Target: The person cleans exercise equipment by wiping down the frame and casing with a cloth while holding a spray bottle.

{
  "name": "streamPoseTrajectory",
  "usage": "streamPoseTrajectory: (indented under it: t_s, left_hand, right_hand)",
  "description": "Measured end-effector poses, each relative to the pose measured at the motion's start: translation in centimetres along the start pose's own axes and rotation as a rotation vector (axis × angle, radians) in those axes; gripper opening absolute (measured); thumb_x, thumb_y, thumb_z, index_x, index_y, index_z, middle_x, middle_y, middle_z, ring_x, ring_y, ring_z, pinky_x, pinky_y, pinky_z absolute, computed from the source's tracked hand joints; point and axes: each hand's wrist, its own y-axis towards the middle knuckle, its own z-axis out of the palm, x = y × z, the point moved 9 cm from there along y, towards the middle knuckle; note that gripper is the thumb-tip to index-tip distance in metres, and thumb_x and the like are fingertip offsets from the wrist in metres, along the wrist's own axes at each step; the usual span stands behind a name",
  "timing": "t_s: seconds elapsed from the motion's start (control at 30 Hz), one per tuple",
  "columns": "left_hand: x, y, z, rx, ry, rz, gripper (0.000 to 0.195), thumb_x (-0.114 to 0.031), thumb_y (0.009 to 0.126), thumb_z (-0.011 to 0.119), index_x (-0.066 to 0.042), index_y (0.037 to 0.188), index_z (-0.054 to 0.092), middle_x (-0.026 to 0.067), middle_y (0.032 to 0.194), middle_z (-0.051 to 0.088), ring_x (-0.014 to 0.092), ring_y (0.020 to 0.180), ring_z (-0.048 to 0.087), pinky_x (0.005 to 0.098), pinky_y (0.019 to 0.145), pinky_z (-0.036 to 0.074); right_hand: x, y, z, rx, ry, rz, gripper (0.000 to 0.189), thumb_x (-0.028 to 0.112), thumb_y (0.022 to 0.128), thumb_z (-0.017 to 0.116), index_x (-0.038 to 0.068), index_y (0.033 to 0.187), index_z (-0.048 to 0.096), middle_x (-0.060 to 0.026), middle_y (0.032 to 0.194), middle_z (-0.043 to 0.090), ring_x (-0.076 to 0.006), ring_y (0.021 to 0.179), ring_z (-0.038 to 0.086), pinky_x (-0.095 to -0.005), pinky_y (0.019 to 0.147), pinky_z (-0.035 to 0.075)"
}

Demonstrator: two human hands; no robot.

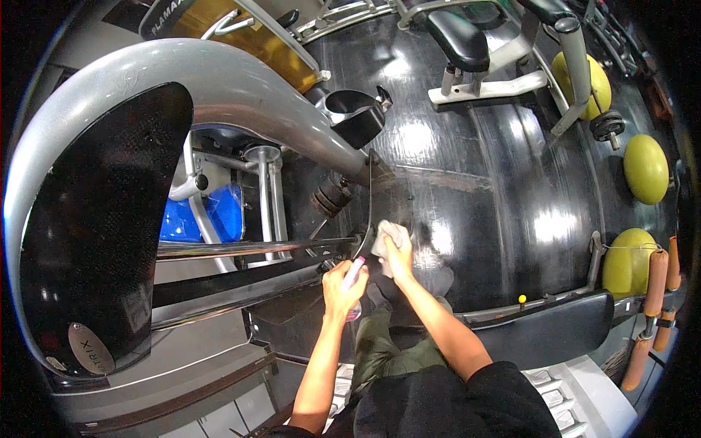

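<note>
My left hand [340, 287] is closed around a small bottle [353, 275] with a pink top, whose lower end shows below the palm. In my right hand [398, 253] is a crumpled white cloth [383, 252], held beside the edge of a dark panel [378, 205] of the gym machine. Both hands are close together, low in front of my legs. The machine's thick silver tube frame [235, 82] arches over from the left, and its metal guide rods [257, 247] run towards my left hand.
A black cup holder [358, 117] sits by the frame. Weight plates [331, 196] are beneath it. A padded bench seat [459, 41] stands farther off. Yellow-green exercise balls [646, 169] lie at the right. A black pad [547, 331] is near my right arm.
</note>
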Motion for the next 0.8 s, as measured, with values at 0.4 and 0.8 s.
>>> streamPoseTrajectory:
  t_s: [0.4, 0.8]
  left_hand:
    - [3.5, 0.0, 1.8, 0.204, -0.582, -0.247, 0.021, -0.005, 0.092, 0.057, 0.002, 0.106, 0.071, 0.01, 0.075, 0.068, 0.012, 0.048, 0.061, 0.0253, 0.043, 0.048]
    - [5.1, -0.8, 1.0, 0.134, -0.592, -0.241, 0.021, -0.005, 0.091, 0.059, 0.003, 0.105, 0.071, 0.0099, 0.073, 0.067, 0.012, 0.047, 0.06, 0.0255, 0.043, 0.048]
  right_hand:
    - [-8.3, 1.6, -1.9, -0.161, -0.098, 0.139, 0.035, 0.015, 0.095, 0.056, 0.012, 0.129, 0.048, -0.0114, 0.108, 0.058, -0.0184, 0.069, 0.06, -0.0312, 0.044, 0.052]
    - [0.8, -3.7, 2.5, 0.066, -0.229, -0.252, 0.03, 0.002, 0.091, 0.058, 0.005, 0.121, 0.055, -0.009, 0.112, 0.053, -0.0145, 0.064, 0.06, -0.0256, 0.043, 0.051]
